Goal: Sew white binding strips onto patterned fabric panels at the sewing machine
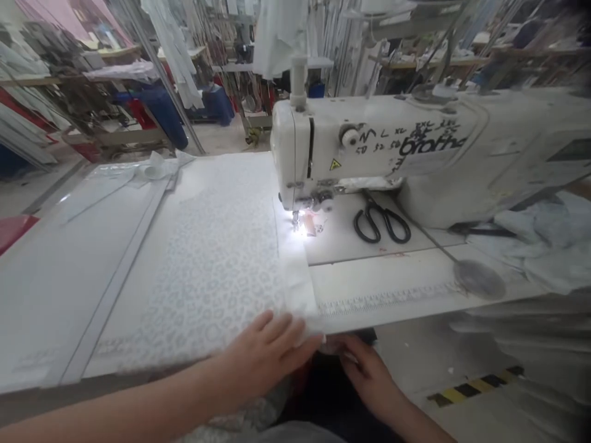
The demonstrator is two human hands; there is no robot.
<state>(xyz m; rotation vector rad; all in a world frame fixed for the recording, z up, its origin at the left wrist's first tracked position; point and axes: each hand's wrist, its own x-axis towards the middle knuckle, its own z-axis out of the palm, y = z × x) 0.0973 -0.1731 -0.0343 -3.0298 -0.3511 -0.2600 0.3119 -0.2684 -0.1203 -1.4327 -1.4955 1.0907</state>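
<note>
A white fabric with a pale grey leopard print [221, 264] lies over the sewing table, its plain right border running under the lit presser foot [296, 221] of a sewing machine [341, 141]. My left hand [272, 347] rests palm down on the fabric by the front table edge, fingers laid on the border and thumb pointing right. Just past that thumb, my right hand [367, 372] pinches the border's edge where it hangs over the front of the table. Its fingertips are partly hidden by the cloth.
Black-handled scissors [382, 223] lie right of the needle. A ruler scale [388, 300] runs along the front edge, near a round grey disc [480, 279]. Crumpled cloth [549, 240] sits at far right. Hanging garments [173, 49] and other workstations stand behind.
</note>
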